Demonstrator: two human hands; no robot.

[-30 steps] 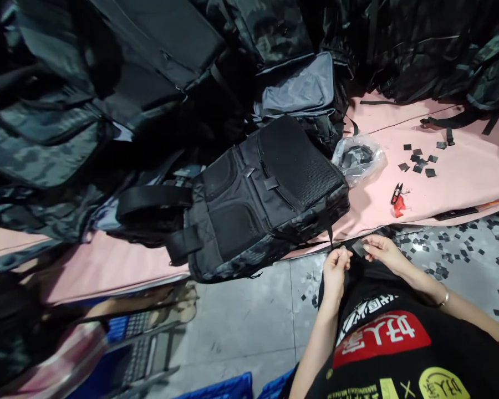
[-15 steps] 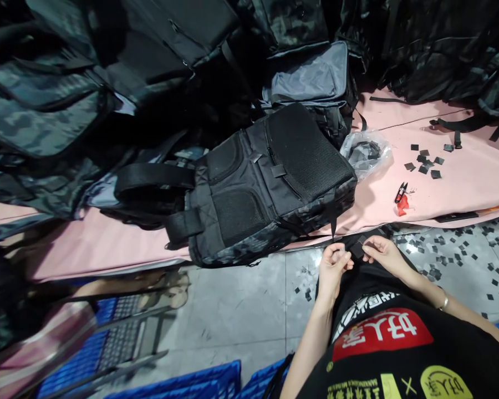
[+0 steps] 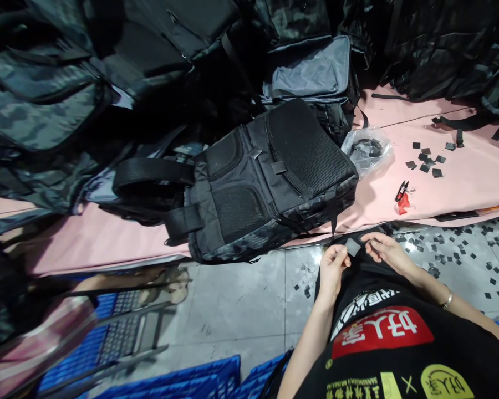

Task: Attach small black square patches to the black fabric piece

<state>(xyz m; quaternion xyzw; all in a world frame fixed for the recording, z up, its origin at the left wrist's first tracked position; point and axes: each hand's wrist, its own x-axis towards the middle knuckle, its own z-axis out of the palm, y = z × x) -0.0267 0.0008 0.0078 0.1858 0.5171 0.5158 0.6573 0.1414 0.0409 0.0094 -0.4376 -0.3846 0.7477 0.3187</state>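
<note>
My left hand (image 3: pixel 333 269) pinches a small grey square patch (image 3: pixel 352 246) between thumb and fingertips, above my lap. Just right of the patch is my right hand (image 3: pixel 386 254), its index finger stretched toward it and its fingers apart; I make out nothing in them. Beyond my hands, a black backpack (image 3: pixel 249 188) lies with its mesh-padded back facing up on the pink-covered table (image 3: pixel 461 185). One of its thin straps (image 3: pixel 334 219) hangs over the table's edge close to my left hand.
Thread snips (image 3: pixel 402 191) lie by a red scrap (image 3: pixel 403 204). Several dark squares (image 3: pixel 424 160) and a clear plastic bag (image 3: pixel 368 149) of dark pieces are nearby. Camouflage bags (image 3: pixel 41 105) pile up behind. Dark squares litter the floor (image 3: pixel 249 310); blue crates (image 3: pixel 208 379) and another person's leg (image 3: pixel 112 282) are left.
The square between my hands was dark and touched by both; now a grey face shows and only my left hand holds it. My right fingers have spread apart.
</note>
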